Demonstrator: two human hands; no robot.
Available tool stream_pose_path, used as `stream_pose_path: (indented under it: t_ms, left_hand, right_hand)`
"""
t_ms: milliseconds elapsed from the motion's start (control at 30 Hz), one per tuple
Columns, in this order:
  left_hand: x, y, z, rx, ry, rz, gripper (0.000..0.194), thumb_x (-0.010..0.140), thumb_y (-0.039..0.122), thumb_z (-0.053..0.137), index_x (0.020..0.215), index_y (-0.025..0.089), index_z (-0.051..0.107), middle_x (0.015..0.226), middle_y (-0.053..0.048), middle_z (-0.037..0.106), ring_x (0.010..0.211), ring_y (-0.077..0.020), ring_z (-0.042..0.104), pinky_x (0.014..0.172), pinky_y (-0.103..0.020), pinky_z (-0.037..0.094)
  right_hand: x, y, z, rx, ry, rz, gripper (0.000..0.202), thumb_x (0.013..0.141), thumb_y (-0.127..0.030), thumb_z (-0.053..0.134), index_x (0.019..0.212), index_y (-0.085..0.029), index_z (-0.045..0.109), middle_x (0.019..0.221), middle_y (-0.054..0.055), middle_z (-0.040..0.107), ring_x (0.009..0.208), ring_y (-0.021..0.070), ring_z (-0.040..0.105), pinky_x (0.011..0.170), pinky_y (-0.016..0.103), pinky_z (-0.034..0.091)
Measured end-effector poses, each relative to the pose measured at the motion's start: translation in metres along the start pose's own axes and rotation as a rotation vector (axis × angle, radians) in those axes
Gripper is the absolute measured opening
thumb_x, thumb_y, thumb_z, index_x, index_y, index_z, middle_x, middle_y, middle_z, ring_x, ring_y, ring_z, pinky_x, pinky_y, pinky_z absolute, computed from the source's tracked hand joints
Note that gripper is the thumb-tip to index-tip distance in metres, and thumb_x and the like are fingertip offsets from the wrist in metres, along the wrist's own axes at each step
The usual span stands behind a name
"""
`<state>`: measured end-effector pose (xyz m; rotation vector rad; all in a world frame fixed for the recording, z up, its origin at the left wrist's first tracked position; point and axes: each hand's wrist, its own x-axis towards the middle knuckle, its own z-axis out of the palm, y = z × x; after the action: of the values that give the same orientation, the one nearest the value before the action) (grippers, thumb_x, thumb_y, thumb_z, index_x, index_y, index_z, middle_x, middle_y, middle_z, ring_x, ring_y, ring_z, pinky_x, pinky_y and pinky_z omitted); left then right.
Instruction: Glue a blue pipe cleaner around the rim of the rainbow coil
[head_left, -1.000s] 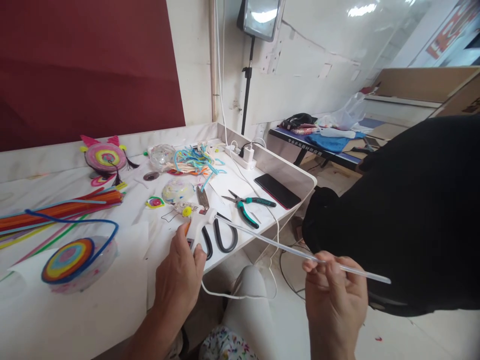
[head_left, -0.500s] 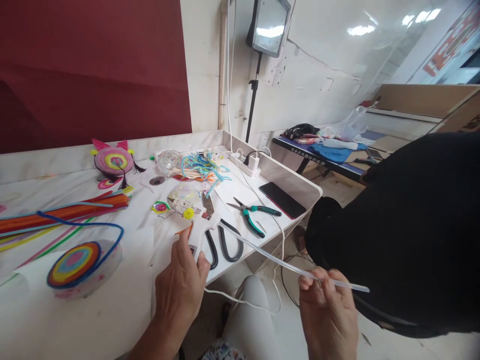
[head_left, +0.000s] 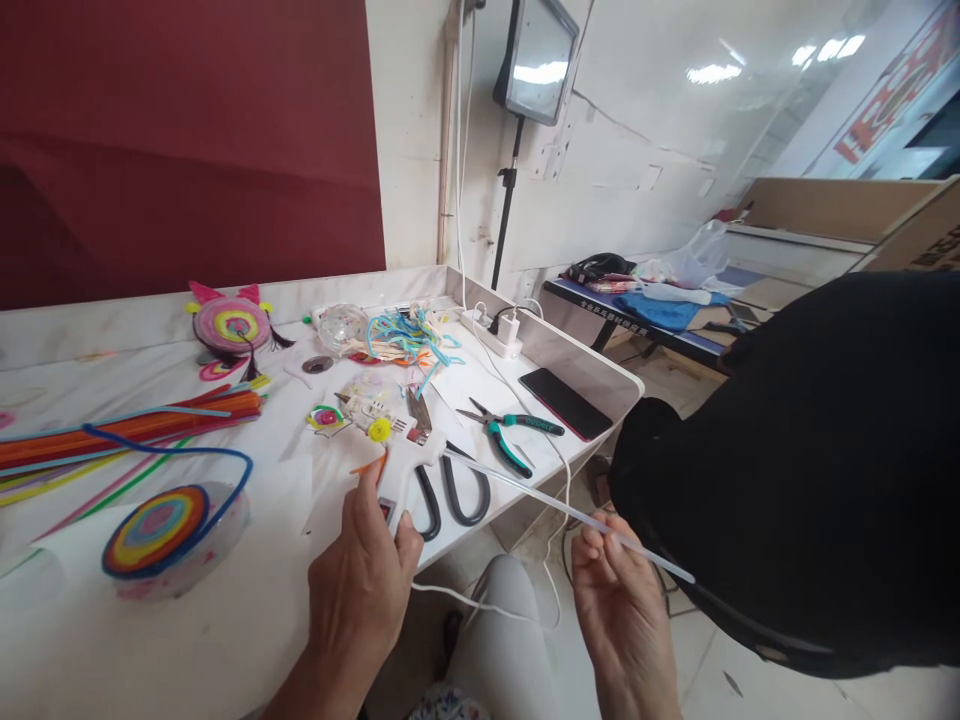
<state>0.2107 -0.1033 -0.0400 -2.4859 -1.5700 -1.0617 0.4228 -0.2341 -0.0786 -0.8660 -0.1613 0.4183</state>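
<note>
My left hand [head_left: 367,565] is wrapped round the handle of a white hot glue gun [head_left: 409,462], whose nozzle points to the back left over the table. A long translucent glue stick [head_left: 525,488] sticks out of the gun's rear end. My right hand [head_left: 626,600] pinches that stick near its free end, off the table's edge. Under and beside the gun lie black-handled scissors [head_left: 466,488], partly covered by it. To their right are green-and-black needle-nose pliers [head_left: 499,430], lying spread. A coiled pipe-cleaner disc [head_left: 157,530] with a loose blue tail rests at the left on a clear shell.
Bundled pipe cleaners [head_left: 180,425] lie at the left, below a pink round ornament [head_left: 232,322]. Loose blue and cream pieces [head_left: 412,335] are heaped at the back. A phone [head_left: 566,403] and a power strip [head_left: 501,335] sit at the right edge. A large black shape [head_left: 810,450] fills the right side.
My right hand has moved left and slightly up along with the glue stick, whose free end now reaches less far right. My left hand still holds the glue gun in nearly the same place.
</note>
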Motion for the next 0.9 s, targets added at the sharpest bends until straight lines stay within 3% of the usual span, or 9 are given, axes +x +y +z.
stream_pose_path:
  t_ms: [167, 367, 700, 900]
  left_hand:
    - [-0.002, 0.002, 0.000, 0.021, 0.028, 0.064, 0.054, 0.106, 0.020, 0.055, 0.159, 0.016, 0.045, 0.128, -0.014, 0.080, 0.087, -0.0238, 0.083, 0.066, -0.031, 0.062]
    - [-0.003, 0.005, -0.002, 0.048, 0.024, 0.084, 0.057, 0.104, 0.019, 0.059, 0.159, 0.017, 0.045, 0.125, -0.012, 0.081, 0.088, -0.0228, 0.082, 0.065, -0.029, 0.060]
    - [-0.006, 0.003, 0.001, 0.059, 0.086, 0.157, 0.045, 0.108, 0.019, 0.055, 0.152, 0.020, 0.046, 0.121, -0.010, 0.078, 0.078, -0.0203, 0.078, 0.061, -0.028, 0.058]
    - [-0.009, 0.002, 0.006, 0.040, 0.101, 0.157, 0.044, 0.109, 0.021, 0.054, 0.152, 0.018, 0.047, 0.123, -0.012, 0.079, 0.084, -0.0225, 0.081, 0.063, -0.029, 0.059]
  right_hand:
    - [-0.006, 0.001, 0.006, -0.017, -0.001, 0.031, 0.034, 0.071, -0.040, 0.111, 0.093, -0.024, 0.092, 0.095, 0.007, 0.084, 0.075, 0.0146, 0.072, 0.061, 0.023, 0.064]
    - [-0.012, 0.001, 0.014, -0.056, 0.083, 0.046, 0.040, 0.064, -0.044, 0.113, 0.088, -0.021, 0.090, 0.089, 0.009, 0.087, 0.073, 0.0203, 0.080, 0.059, 0.028, 0.066]
    - [-0.019, -0.003, 0.020, -0.079, 0.099, -0.013, 0.043, 0.061, -0.047, 0.115, 0.082, -0.020, 0.089, 0.081, 0.008, 0.087, 0.063, 0.0166, 0.079, 0.065, 0.029, 0.070]
    - [-0.018, -0.004, 0.024, -0.047, 0.133, -0.001, 0.044, 0.055, -0.043, 0.117, 0.081, -0.020, 0.090, 0.081, 0.007, 0.087, 0.064, 0.0157, 0.079, 0.066, 0.026, 0.070]
